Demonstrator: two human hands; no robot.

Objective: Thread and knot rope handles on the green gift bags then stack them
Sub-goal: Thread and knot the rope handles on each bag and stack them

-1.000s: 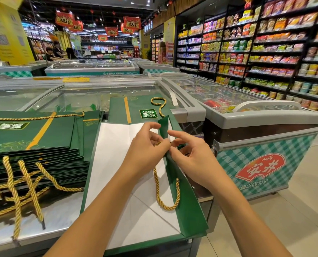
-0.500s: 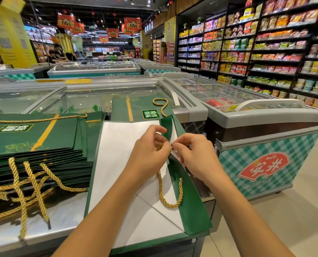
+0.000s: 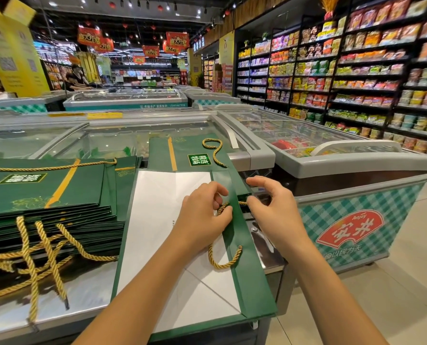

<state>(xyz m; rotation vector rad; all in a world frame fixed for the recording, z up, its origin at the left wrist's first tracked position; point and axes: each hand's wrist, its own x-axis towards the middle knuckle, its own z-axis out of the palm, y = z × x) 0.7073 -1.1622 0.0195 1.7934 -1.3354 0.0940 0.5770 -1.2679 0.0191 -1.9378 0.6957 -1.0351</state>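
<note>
left hand (image 3: pixel 205 215) has its fingers curled, pinching the gold rope handle (image 3: pixel 224 263) right at the folded green top strip (image 3: pixel 249 282) of the green gift bag (image 3: pixel 157 227). bag lies flat with its white inner side up, on the chest freezer top (image 3: pixel 88 300), front centre. rope hangs in a loop below the left hand, across the white paper and the strip, and a short bit pokes out of the strip's right side. right hand (image 3: pixel 274 212) is just beside the strip, thumb tip at that rope bit, index finger raised and apart from the thumb; cannot tell if it pinches the rope. stack of green gift bags (image 3: pixel 45 195) with gold handles trailing sits to the left, touching the open bag's edge. another green bag (image 3: pixel 182 155) lies behind, with a loose gold rope (image 3: pixel 215 150) on it. anjoy freezer (image 3: pixel 357 170) to the right, snack shelves (image 3: pixel 357 70) beyond it.
</note>
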